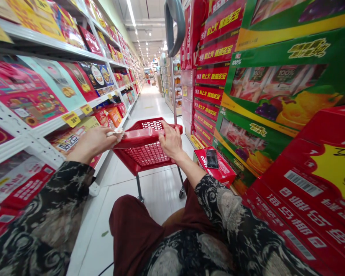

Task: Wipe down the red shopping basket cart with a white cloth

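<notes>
A small red shopping basket cart (145, 153) on wheels stands in the aisle before me, with a tall grey handle (174, 27) rising at its far side. My left hand (93, 142) presses a white cloth (115, 133) against the cart's near red rim (138, 138), fingers closed round the cloth. My right hand (170, 140) rests on the same rim at its right end, fingers curled over the edge. Both sleeves are dark with a pale swirl pattern.
White shelves (46, 126) of boxed goods run along the left. Stacked red and green drink cartons (264, 99) wall the right, and a red box (218, 166) juts out near my right forearm. The pale tiled aisle floor (149, 103) stretches ahead.
</notes>
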Motion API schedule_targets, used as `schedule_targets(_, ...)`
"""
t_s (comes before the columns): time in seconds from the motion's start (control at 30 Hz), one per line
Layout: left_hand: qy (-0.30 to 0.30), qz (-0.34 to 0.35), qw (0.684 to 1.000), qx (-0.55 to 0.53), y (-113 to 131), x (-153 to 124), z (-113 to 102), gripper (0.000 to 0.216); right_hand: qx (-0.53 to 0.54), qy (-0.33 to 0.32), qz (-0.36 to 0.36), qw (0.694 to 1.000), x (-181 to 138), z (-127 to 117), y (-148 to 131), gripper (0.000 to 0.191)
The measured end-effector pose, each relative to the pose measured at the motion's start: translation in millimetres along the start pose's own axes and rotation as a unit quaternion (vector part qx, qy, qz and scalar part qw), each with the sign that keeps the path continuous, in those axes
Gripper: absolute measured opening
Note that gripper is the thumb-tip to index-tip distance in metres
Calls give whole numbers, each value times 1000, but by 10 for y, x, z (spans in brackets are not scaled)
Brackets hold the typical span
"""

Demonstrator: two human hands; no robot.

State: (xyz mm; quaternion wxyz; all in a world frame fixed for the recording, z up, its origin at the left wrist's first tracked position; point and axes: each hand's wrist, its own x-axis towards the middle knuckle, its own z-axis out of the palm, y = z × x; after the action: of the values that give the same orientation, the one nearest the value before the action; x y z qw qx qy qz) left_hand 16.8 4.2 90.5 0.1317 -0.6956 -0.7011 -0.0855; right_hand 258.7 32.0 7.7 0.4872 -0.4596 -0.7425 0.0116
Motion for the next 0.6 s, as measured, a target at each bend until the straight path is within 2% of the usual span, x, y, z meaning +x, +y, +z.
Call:
schedule_targets(0.1,4,12,1000,-24,122,56,92,38,-2,-1,0,1000,-15,2,-19,46)
schedule_targets(0.27,105,66,989,-86,581,71,323,42,-3,-2,-15,1000,-50,46,-14,45)
schedule_targets(0.37,143,60,978,-137,765,62,393,47,-9,5,-14,1000,-62,63,-6,45)
schedule_targets(0.53,214,63,965,-135,831,13,413,37,-6,3,-20,1000,-71,42,-5,45)
schedule_targets(0.6,205,76,969,-112,827,-18,400,37,-5,4,-26,1000,-77,32,-8,45)
